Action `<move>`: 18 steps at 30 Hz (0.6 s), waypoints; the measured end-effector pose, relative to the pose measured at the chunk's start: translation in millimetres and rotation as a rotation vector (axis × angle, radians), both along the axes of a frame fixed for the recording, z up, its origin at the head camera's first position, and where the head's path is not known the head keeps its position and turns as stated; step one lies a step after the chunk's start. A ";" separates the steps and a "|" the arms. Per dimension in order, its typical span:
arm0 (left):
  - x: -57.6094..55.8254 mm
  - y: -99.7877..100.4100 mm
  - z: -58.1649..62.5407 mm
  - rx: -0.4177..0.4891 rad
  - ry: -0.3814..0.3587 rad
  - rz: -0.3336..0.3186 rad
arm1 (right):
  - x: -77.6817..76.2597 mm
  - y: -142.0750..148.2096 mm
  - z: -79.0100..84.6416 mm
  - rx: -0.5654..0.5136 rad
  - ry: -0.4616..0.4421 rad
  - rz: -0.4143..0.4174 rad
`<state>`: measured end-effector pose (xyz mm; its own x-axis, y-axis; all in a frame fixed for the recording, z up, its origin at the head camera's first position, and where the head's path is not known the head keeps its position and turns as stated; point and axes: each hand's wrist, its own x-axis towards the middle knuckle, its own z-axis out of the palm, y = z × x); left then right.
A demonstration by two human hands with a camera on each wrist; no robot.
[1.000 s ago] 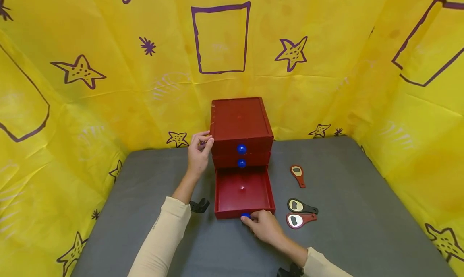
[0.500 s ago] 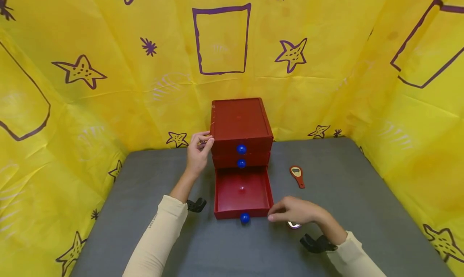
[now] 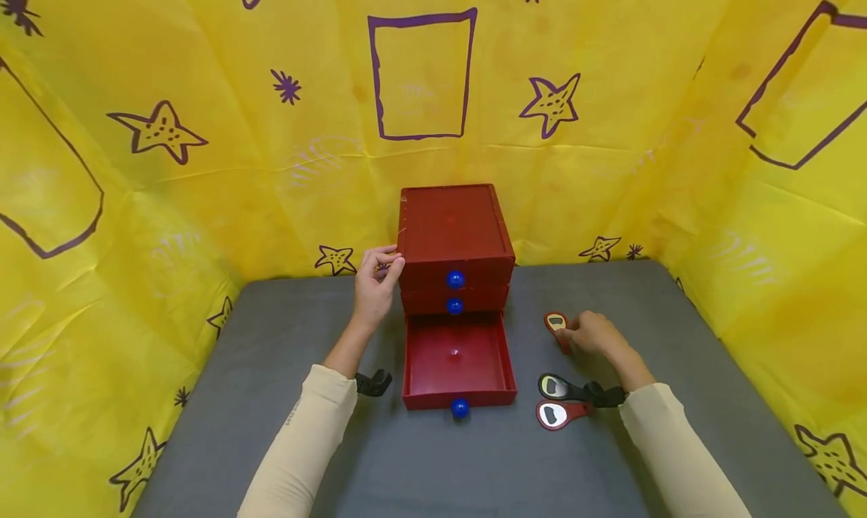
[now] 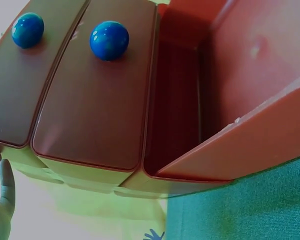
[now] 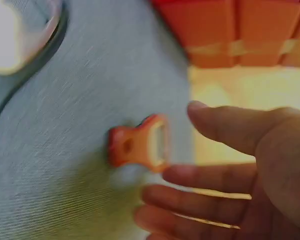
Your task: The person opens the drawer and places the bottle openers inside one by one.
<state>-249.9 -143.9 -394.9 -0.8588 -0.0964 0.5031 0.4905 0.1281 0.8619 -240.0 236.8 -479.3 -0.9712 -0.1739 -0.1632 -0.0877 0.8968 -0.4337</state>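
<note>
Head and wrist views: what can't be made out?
Middle drawer: inside hidden by its shut front (head).
Black opener: handle end behind wrist camera (head).
Left hand: cut by left edge (left wrist).
Right hand: any contact with farther red opener unclear, blurred (right wrist).

1. Left sleeve (image 3: 298,443): one short line of small dark lettering (image 3: 293,411) set along the forearm; too small to read.
2. Backdrop (image 3: 325,194): purple drawn figures, wordless; spotted stars (image 3: 159,132), small bursts (image 3: 287,86), a four-sided outline (image 3: 421,137) at centre.
3. Backdrop, left wrist view: one small blue-purple mark (image 4: 154,235), cut by the lower edge.
4. Legible words, labels, brands, numbers: none in any view.
</note>
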 end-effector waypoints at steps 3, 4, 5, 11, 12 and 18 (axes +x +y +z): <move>-0.7 1.2 -0.5 0.011 0.009 0.005 | -5.7 3.1 -9.7 0.039 -0.013 -0.093; -0.7 1.1 -0.3 0.012 0.012 0.006 | -6.5 2.0 -13.1 0.047 -0.020 -0.115; -0.7 0.9 0.0 0.014 0.016 0.005 | -6.6 0.6 -16.0 0.052 -0.022 -0.133; -1.0 0.7 0.8 0.004 0.036 -0.007 | -4.6 -6.5 -26.5 0.065 0.086 -0.198; -0.9 0.8 0.7 0.000 0.038 -0.005 | -4.4 -7.1 -26.9 0.062 0.107 -0.203; -0.5 2.1 -0.7 0.001 0.035 0.003 | -3.4 -8.6 -30.7 0.049 0.199 -0.198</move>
<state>-250.5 -141.8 -395.6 -0.8404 -0.0991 0.5328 0.5201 0.1286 0.8443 -243.4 228.2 -510.0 -0.9992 0.0255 0.0311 0.0118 0.9244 -0.3813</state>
